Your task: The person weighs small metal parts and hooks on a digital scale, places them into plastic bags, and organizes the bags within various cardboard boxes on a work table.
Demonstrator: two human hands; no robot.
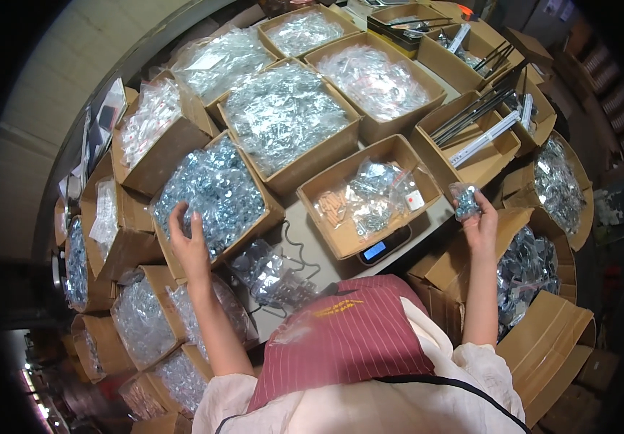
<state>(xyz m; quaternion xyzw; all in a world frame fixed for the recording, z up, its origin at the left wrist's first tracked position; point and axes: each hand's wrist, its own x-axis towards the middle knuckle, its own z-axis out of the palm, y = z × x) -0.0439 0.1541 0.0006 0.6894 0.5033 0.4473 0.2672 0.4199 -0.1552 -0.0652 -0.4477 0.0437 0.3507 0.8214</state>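
The person's right hand [481, 224] pinches a small clear bag [465, 202] of shiny bits, raised beyond the right side of an open cardboard box [335, 179]. The bag looks light, soft and slippery, probably best held by a fold of film. The left hand [190, 246], fingers parted, is at a carton [260, 229] of bagged metal parts; I can't tell whether it touches them. The bits are too small to identify, and the box hides most of a scale [375, 252].

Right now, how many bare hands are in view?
2: the left hand, over a carton of shiny packets, contact unclear; the right hand, holding a small clear bag right of the scale. No other hands show.
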